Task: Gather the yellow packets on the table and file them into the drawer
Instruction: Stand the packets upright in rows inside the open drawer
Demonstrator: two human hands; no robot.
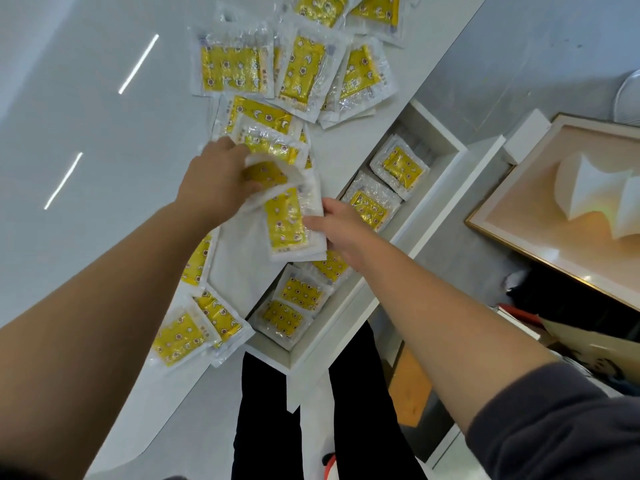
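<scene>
Both forearms are bare. The right arm (450,306) carries a dark grey sleeve (554,427) pushed up above the elbow. The legs are clad in black trousers (266,410).

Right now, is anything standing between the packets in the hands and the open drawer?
Nothing visible blocks the way. The held packets sit at the table edge, between the left hand and right hand, right beside the open drawer, which already holds packets but still shows free room.
</scene>
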